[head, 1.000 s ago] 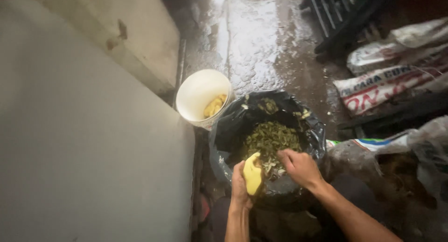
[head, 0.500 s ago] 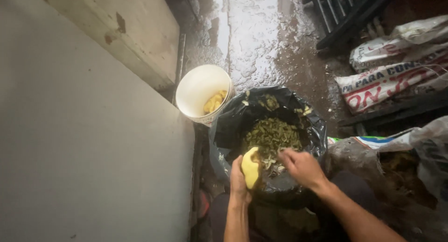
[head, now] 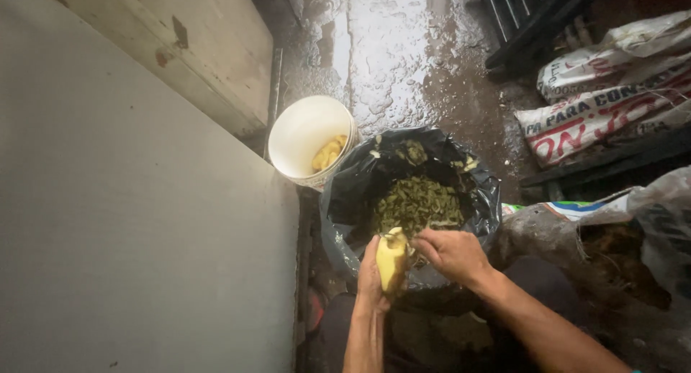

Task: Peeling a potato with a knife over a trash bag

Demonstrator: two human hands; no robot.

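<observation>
My left hand (head: 371, 277) holds a yellow peeled fruit (head: 391, 258) upright over the near rim of a bin lined with a black bag (head: 345, 207). Green peelings (head: 417, 203) fill the bin. My right hand (head: 452, 253) is closed beside the fruit, its fingers touching the fruit's upper end; whether it grips a tool or a strip of peel is hidden. A white bucket (head: 302, 132) with several yellow peeled pieces (head: 327, 153) stands just beyond the bin, on the left.
A pale wall panel (head: 137, 222) fills the left side. Wet dark floor (head: 403, 64) stretches ahead. Printed white sacks (head: 597, 107) lie at the right, a dark slatted crate (head: 525, 20) at the top right, and a grey plastic bag with brown matter (head: 619, 251) close on the right.
My right hand has moved left from above the peelings to the top of the fruit. The left hand with the fruit has shifted slightly nearer to me.
</observation>
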